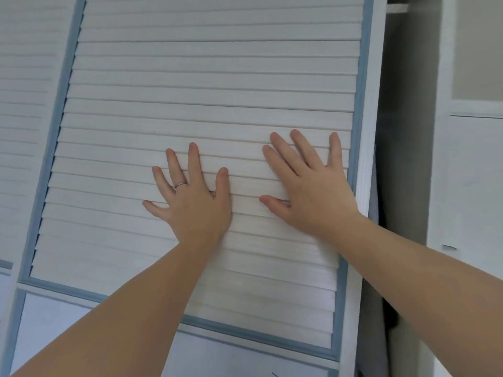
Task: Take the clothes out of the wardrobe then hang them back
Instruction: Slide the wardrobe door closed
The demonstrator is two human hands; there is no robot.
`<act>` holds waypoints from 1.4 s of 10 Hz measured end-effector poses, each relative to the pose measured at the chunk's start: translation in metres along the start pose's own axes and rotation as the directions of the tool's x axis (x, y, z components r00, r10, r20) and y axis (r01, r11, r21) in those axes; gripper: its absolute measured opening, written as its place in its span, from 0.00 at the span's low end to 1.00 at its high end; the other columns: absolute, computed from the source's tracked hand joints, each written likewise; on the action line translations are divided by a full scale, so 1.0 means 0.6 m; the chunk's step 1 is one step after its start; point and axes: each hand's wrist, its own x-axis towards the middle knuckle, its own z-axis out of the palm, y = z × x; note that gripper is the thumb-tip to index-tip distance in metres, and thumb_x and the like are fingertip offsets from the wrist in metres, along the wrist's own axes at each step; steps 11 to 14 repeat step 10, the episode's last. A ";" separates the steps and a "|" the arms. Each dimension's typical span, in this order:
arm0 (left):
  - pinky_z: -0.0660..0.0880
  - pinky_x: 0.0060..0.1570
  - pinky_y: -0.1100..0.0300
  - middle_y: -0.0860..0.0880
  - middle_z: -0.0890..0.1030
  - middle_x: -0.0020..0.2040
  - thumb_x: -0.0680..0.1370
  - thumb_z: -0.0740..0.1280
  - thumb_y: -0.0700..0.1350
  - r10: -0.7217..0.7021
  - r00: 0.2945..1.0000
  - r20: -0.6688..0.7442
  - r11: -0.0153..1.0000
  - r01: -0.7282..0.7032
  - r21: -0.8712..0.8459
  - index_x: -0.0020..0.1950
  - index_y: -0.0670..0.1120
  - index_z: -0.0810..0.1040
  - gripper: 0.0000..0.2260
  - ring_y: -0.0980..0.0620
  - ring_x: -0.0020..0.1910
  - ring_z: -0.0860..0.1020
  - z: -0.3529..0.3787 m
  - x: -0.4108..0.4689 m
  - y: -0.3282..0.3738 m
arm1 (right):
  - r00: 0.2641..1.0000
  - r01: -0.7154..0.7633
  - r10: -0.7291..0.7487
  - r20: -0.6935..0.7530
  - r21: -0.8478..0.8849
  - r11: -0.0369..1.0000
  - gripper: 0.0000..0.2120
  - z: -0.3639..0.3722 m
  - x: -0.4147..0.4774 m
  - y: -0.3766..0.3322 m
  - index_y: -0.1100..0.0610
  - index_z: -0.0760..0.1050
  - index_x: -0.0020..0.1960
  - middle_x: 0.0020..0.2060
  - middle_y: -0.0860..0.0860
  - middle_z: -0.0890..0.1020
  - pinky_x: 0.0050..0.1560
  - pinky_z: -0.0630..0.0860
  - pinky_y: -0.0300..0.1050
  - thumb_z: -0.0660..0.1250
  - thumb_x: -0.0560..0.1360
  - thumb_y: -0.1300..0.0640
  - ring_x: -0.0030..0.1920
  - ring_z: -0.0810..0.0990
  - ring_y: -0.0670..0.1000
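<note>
Left hand (194, 202), right hand (313, 189): flat, fingers spread, on white louvred wardrobe door (206, 77) | risk: palms slipping across slats.

Off to my right stands a white panel (468, 172), smooth and plain. Above it sits a beige inset (479, 50) framed in white trim. A small dark mark (449, 247) shows near the panel's lower left edge.
</note>
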 end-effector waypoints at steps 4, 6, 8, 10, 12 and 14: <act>0.42 0.70 0.26 0.55 0.41 0.82 0.79 0.45 0.69 0.010 1.000 0.008 0.999 -0.010 -0.037 0.79 0.66 0.43 0.30 0.45 0.81 0.40 0.029 -0.061 0.079 | 0.999 -0.050 0.050 0.011 0.010 0.999 0.38 -0.003 -0.064 0.082 0.51 0.53 0.80 0.80 0.48 0.53 0.71 0.45 0.74 0.49 0.77 0.30 0.79 0.50 0.55; 0.42 0.70 0.26 0.55 0.41 0.82 0.79 0.45 0.69 0.011 1.000 0.027 0.999 -0.010 -0.038 0.79 0.66 0.42 0.30 0.45 0.81 0.39 0.029 -0.066 0.083 | 0.995 -0.097 0.096 0.036 0.009 0.995 0.39 -0.003 -0.072 0.083 0.50 0.50 0.80 0.80 0.47 0.49 0.71 0.44 0.74 0.48 0.77 0.29 0.80 0.47 0.53; 0.38 0.71 0.27 0.55 0.35 0.81 0.79 0.47 0.69 0.062 0.980 0.189 0.996 -0.050 -0.068 0.79 0.66 0.38 0.31 0.46 0.80 0.34 -0.001 -0.064 0.075 | 0.974 -0.161 0.146 0.174 0.072 0.984 0.40 -0.031 -0.065 0.069 0.49 0.47 0.80 0.80 0.46 0.45 0.72 0.41 0.72 0.50 0.76 0.29 0.79 0.41 0.53; 0.46 0.73 0.29 0.55 0.35 0.81 0.79 0.49 0.70 0.226 0.786 0.575 0.962 -0.272 -0.006 0.80 0.65 0.41 0.32 0.46 0.80 0.36 -0.116 -0.029 0.031 | 0.856 -0.250 0.203 0.474 0.036 0.968 0.39 -0.130 -0.034 0.046 0.47 0.42 0.80 0.79 0.44 0.40 0.72 0.40 0.73 0.48 0.77 0.29 0.79 0.39 0.52; 0.46 0.73 0.29 0.55 0.35 0.81 0.79 0.49 0.70 0.226 0.786 0.575 0.962 -0.272 -0.006 0.80 0.65 0.41 0.32 0.46 0.80 0.36 -0.116 -0.029 0.031 | 0.856 -0.250 0.203 0.474 0.036 0.968 0.39 -0.130 -0.034 0.046 0.47 0.42 0.80 0.79 0.44 0.40 0.72 0.40 0.73 0.48 0.77 0.29 0.79 0.39 0.52; 0.46 0.73 0.29 0.55 0.35 0.81 0.79 0.49 0.70 0.226 0.786 0.575 0.962 -0.272 -0.006 0.80 0.65 0.41 0.32 0.46 0.80 0.36 -0.116 -0.029 0.031 | 0.856 -0.250 0.203 0.474 0.036 0.968 0.39 -0.130 -0.034 0.046 0.47 0.42 0.80 0.79 0.44 0.40 0.72 0.40 0.73 0.48 0.77 0.29 0.79 0.39 0.52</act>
